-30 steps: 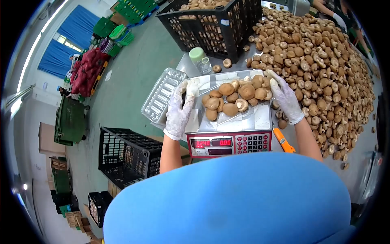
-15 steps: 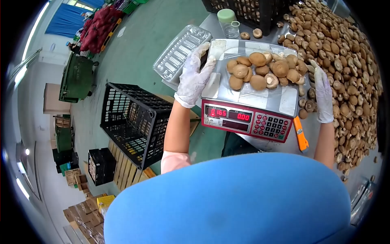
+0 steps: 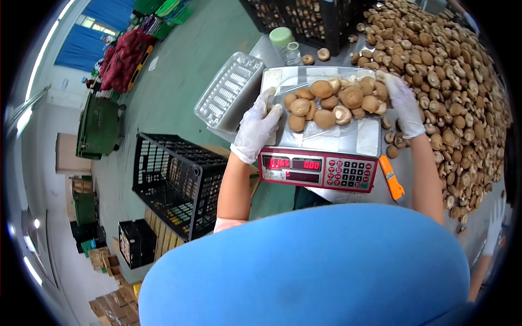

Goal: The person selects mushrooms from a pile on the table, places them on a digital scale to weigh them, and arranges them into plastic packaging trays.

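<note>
A clear plastic tray of brown mushrooms (image 3: 324, 119) rests on the metal plate of a digital scale (image 3: 356, 173). Red digits on the scale read about 0.165 and 0.00. At the tray's left end is my left hand (image 3: 255, 130), in a white glove, thumb and fingers apart. My right hand (image 3: 405, 107), also gloved, reaches over the right end with outstretched fingers against the mushrooms there; its fingertips are partly hidden. Beside the scale, to the left, sits a stack of empty clear trays (image 3: 228, 92).
A large mushroom heap (image 3: 451, 103) covers the right side. An orange cutter (image 3: 391, 178) lies beside the scale. Behind stand a green-lidded jar (image 3: 283, 41) and a black crate (image 3: 326, 24). Another crate (image 3: 179, 182) is at left. Another person's gloved hand (image 3: 493, 225) shows at far right.
My right hand has moved left onto the tray's right end. My left hand stays by the left end. The view has shifted, and another person's hand now shows at far right.
</note>
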A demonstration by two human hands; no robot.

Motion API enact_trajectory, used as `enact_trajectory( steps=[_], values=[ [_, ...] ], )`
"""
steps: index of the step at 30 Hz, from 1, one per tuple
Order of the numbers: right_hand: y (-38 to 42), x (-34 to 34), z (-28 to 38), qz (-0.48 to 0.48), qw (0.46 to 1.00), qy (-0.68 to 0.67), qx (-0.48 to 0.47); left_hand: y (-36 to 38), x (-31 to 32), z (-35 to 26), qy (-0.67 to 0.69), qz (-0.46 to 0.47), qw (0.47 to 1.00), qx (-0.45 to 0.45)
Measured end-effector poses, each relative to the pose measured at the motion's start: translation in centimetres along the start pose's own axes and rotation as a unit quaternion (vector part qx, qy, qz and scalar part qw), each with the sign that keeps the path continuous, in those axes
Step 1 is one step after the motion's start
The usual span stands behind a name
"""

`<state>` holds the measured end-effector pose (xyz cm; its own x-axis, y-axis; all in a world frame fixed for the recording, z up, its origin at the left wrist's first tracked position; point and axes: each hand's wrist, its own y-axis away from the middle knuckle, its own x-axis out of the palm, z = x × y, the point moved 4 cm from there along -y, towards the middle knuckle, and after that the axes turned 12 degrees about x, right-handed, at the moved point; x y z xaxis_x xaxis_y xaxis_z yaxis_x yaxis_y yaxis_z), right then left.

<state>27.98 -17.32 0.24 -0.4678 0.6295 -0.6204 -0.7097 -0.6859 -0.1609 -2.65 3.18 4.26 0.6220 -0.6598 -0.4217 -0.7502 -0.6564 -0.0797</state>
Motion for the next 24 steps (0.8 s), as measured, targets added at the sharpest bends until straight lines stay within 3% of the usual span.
enact_trajectory(
  steps=[1, 3, 4, 5, 6, 7, 8, 9, 14, 15, 16, 18, 20, 22, 24],
  values=[
    [-0.2, 0.8, -1.1, -0.01, 1.0, -0.001, -0.002, 0.1, 0.2, -0.3, 0.005, 0.001, 1.0, -0.002],
    [-0.3, 2.0, -2.7, -0.063, 0.987, 0.126, -0.082, 0.2, 0.5, -0.5, -0.009, 0.011, 1.0, -0.018],
    [0.2, 1.8, -1.9, -0.1, 0.95, 0.255, -0.154, 0.0, 0.6, -0.1, -0.008, 0.012, 1.0, 0.001],
    [0.4, 1.3, -0.6, 0.012, 0.968, 0.245, -0.049, -0.1, 0.7, 0.4, 0.011, 0.004, 1.0, -0.004],
    [-0.2, 1.7, -1.6, 0.033, 0.97, 0.236, -0.04, -0.1, 0.7, 0.6, 0.029, -0.002, 1.0, -0.011],
    [0.2, 0.5, -0.2, 0.053, 0.996, 0.054, 0.041, -0.1, 0.8, 0.4, 0.027, 0.002, 1.0, -0.011],
    [0.8, -0.7, 0.7, 0.065, 0.982, -0.133, 0.112, -0.2, 0.8, 0.2, 0.024, 0.005, 1.0, -0.012],
    [0.4, -1.4, -1.7, 0.013, 0.994, -0.108, 0.033, -0.2, 1.0, 0.6, 0.07, -0.003, 0.997, -0.022],
    [3.0, -8.4, -3.1, -0.06, 0.98, -0.032, 0.187, 0.9, 0.7, 0.6, 0.07, -0.003, 0.997, -0.026],
    [3.4, -8.3, -5.4, -0.084, 0.989, 0.101, 0.069, 1.0, 0.7, 0.8, 0.062, -0.006, 0.998, -0.024],
    [4.4, -8.5, -5.3, -0.095, 0.987, 0.001, 0.127, 1.1, 0.9, 0.8, 0.063, -0.005, 0.998, -0.025],
    [5.2, -6.0, -7.8, -0.009, 0.975, -0.169, 0.145, 1.2, 1.1, 0.7, 0.068, -0.006, 0.998, -0.017],
    [6.2, -4.2, -7.2, 0.009, 0.968, -0.159, 0.196, 1.2, 1.6, 0.4, 0.064, -0.008, 0.998, -0.018],
    [6.3, -1.8, -7.0, -0.002, 0.993, 0.062, 0.105, 1.4, 2.0, -0.1, 0.059, -0.012, 0.998, -0.017],
    [6.5, -0.6, -4.3, 0.021, 0.98, 0.179, 0.079, 1.5, 2.3, -0.3, 0.072, -0.011, 0.997, -0.015]
  ],
)
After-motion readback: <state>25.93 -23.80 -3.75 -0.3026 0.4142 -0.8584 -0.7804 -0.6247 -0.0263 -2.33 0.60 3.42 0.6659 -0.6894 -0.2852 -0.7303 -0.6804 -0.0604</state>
